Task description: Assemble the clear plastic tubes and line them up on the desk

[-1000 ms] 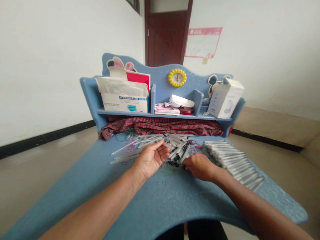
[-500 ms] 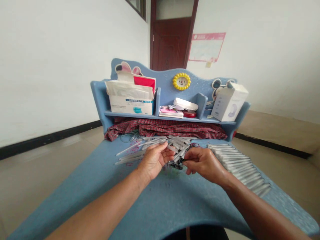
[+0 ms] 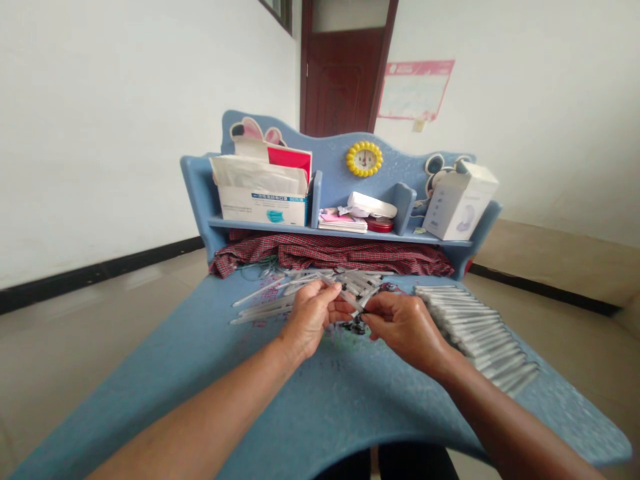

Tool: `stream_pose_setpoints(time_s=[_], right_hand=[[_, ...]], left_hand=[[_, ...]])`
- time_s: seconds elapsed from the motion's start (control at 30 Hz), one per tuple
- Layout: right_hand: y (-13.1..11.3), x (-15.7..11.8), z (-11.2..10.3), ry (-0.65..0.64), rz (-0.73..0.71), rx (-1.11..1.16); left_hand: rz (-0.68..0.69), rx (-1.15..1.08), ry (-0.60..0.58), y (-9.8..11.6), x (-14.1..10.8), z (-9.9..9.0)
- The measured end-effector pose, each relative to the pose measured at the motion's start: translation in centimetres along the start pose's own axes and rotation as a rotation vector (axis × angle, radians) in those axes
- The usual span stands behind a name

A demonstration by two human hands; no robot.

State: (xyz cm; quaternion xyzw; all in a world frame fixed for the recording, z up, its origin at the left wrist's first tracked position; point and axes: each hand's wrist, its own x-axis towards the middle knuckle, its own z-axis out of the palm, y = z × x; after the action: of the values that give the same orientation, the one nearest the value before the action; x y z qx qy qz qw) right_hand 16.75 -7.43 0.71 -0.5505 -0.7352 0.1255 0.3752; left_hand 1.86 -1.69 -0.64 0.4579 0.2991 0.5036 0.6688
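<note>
Left of your left grip (image 3: 317,315), loose clear tubes (image 3: 265,311) lie flat on the blue desk (image 3: 280,420), roughly side by side. Farther back on that side, on the shelf (image 3: 290,229), stands a white carton (image 3: 265,207) printed with a blue mask. Your left grip pinches a slim clear tube (image 3: 351,300) between thumb and fingers, the tube slanting down toward your right hand. Behind both grips a heap of similar tubes (image 3: 357,279) lies crisscrossed, and beyond it a red checkered cloth (image 3: 345,252) is bunched under the shelf. Between your grips, just below the held tube, small black pieces (image 3: 356,327) sit in a little cluster on the desk. Your right grip (image 3: 406,328) has thumb and forefinger pinching a small dark piece (image 3: 364,311) right at the tube's lower end; whether it is fitted in is too small to tell. Back and to the right of that grip, a white box (image 3: 457,203) leans on the shelf. Just right of your right grip, many tubes lie stacked in a neat row (image 3: 483,337).
</note>
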Motion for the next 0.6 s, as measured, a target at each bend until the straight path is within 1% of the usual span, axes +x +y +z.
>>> stream_pose_setpoints(time_s=[0.23,0.43,0.6], right_hand=[[-0.06,-0.40,-0.02,-0.003,-0.009,-0.006],[-0.21,-0.42,-0.01,-0.013,-0.008,0.000],[-0.28,-0.45,-0.03,-0.019,0.020,0.012]], left_hand=[[0.051,0.083,0.034,0.21,-0.17,0.38],[0.056,0.105,0.016,0.21,-0.14,0.34],[0.092,0.132,0.006,0.31,-0.07,0.28]])
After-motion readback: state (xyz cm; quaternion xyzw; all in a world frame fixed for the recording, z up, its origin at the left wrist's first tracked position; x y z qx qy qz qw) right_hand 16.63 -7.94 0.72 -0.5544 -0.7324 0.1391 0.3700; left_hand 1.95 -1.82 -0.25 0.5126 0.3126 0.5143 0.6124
